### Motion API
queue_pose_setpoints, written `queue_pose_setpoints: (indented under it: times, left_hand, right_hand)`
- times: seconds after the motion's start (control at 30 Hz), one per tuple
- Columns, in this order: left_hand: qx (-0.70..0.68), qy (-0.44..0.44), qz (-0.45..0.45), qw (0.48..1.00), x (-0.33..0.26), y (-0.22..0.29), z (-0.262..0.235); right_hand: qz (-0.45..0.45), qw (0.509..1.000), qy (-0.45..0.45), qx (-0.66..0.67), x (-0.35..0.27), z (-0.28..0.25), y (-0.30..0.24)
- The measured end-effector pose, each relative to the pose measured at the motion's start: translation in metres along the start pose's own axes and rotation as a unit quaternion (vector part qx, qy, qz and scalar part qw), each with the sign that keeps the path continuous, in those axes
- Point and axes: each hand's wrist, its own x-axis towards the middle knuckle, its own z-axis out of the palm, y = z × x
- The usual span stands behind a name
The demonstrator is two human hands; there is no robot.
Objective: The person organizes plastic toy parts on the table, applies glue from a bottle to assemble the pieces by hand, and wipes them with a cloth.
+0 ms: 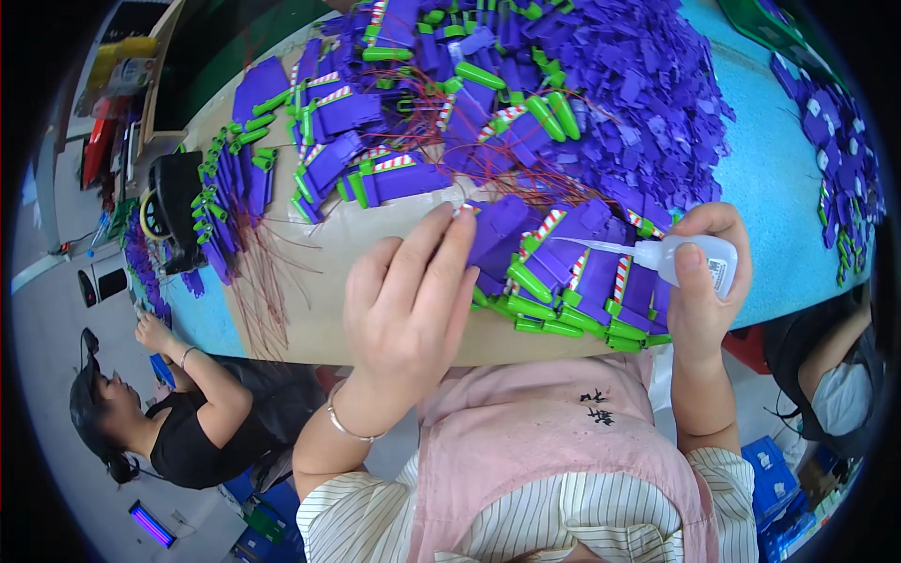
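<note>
On the brown board's near edge, a row of purple-and-green toy parts is lying side by side — the left hand, fingers flat and together, is pressing them steady. Just right, the right hand is pinching a small glue bottle, aiming its nozzle at that row — loose purple pieces are heaping behind.

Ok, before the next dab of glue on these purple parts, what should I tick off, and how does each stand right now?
1. Glue bottle held firmly in the right hand: ok, fingers wrap it, thumb on its side.
2. Nozzle aimed at the row of purple and green parts: ok, the tip lies over them.
3. Left hand steadying the row: ok, fingertips rest on a purple piece.
4. Left fingers away from the nozzle tip: ok, a gap shows between them.
5. Glue actually flowing: cannot tell, too small to see.
6. Red wires kept off the row being glued: ok, they lie further left.
</note>
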Motion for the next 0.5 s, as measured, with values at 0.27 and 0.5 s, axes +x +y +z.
queue_pose_setpoints:
  times: [0.27, 0.5]
  left_hand:
    - [-0.046, -0.006, -0.051, 0.998, -0.013, -0.043, 0.020]
    - [0.029, -0.032, -0.051, 0.998, -0.006, -0.070, 0.029]
  right_hand:
    - [0.039, 0.999, -0.005, 0.008, 0.007, 0.016, 0.005]
    - [0.065, 0.998, -0.022, -0.010, 0.013, 0.031, 0.002]
